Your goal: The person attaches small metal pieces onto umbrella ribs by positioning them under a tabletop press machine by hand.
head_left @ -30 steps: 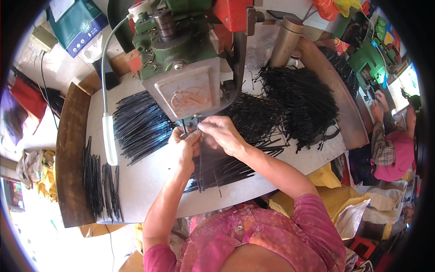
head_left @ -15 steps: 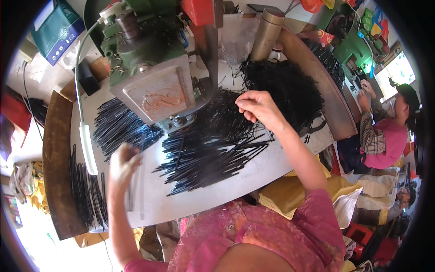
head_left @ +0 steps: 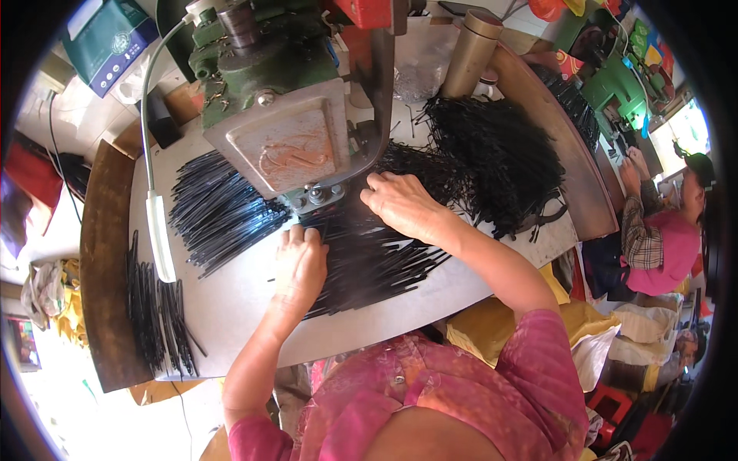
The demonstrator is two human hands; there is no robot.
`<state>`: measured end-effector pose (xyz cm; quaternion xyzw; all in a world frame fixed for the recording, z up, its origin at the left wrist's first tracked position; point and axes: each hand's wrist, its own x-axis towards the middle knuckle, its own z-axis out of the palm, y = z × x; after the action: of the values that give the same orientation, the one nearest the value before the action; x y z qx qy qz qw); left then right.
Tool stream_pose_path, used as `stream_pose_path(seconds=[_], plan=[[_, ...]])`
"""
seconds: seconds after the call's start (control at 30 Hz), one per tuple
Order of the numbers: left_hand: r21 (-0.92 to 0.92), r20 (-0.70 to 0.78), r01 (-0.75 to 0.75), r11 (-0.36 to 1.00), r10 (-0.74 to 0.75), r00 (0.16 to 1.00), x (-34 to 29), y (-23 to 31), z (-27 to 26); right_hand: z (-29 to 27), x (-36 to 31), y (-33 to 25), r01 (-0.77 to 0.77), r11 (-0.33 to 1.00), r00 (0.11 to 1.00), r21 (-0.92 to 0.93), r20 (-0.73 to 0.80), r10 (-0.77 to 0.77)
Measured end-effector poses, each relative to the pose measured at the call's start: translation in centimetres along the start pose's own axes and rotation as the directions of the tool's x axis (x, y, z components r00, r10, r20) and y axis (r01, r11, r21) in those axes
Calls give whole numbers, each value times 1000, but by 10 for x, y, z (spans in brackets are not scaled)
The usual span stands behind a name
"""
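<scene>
My left hand point(head_left: 300, 265) is closed, its curled fingertips just in front of the metal foot point(head_left: 317, 200) under the green machine head point(head_left: 284, 92). Whatever its fingers hold is hidden. Over the middle pile of thin black strips point(head_left: 377, 269) is my right hand point(head_left: 403, 206), fingers bent and pressed together; I cannot make out anything in its grip. Left of the foot, more straight black strips point(head_left: 223, 211) lie fanned out under a bright spot of light. To the right rises a heap of tangled black strips point(head_left: 500, 165).
A white lamp point(head_left: 159, 238) hangs from a bent neck at the left. Curved brown boards point(head_left: 111, 269) edge the white table point(head_left: 231, 315), with another strip bundle point(head_left: 157, 319) by the left one. A gold flask point(head_left: 471, 54) stands behind. A co-worker point(head_left: 661, 246) sits at the far right.
My left hand has moved right and up, from beside the left strips to the machine's foot. My right hand has lowered leftward over the middle pile. The view has shifted slightly.
</scene>
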<state>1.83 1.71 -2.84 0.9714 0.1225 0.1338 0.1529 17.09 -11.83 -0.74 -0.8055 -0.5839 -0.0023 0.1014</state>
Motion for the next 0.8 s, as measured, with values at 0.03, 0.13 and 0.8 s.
stream_pose_path(seconds=[0.03,0.13,0.8], plan=[[-15,24,7,1000,-6,1000,-1,-1,2,-2,0,-1,30,999,999,-38,45,-28],[-100,25,3,995,0,1000,1,-5,0,-6,-3,-1,64,996,996,-59,59,-61],[-426,-169,124,896,-213,962,25,-22,-4,13,18,-14,-223,-190,848,956,286,446]])
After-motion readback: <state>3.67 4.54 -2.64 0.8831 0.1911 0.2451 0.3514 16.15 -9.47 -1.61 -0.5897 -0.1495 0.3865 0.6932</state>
